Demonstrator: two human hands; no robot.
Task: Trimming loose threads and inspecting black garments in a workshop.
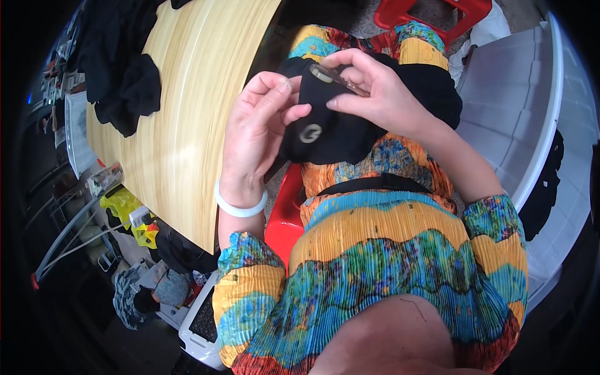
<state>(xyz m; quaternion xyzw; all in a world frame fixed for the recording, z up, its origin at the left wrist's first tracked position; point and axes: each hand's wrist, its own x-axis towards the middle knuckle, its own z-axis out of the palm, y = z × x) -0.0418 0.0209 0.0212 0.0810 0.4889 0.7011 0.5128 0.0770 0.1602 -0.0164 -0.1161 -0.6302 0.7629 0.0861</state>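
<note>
A black garment (337, 134) with a round silver-white ornament lies bunched on my lap. My left hand (259, 128) grips its left side, thumb close to the ornament, a white bangle on the wrist. My right hand (372, 84) pinches the top of the black garment and also holds a small clear plastic piece with a round button-like end against the fabric.
A pale wooden table (187, 112) stretches to my left with more black cloth (125, 81) piled on it. I sit on a red stool (284, 212). A white plastic surface (531, 106) lies at my right. Another red stool (431, 12) stands ahead. Clutter fills the floor at lower left.
</note>
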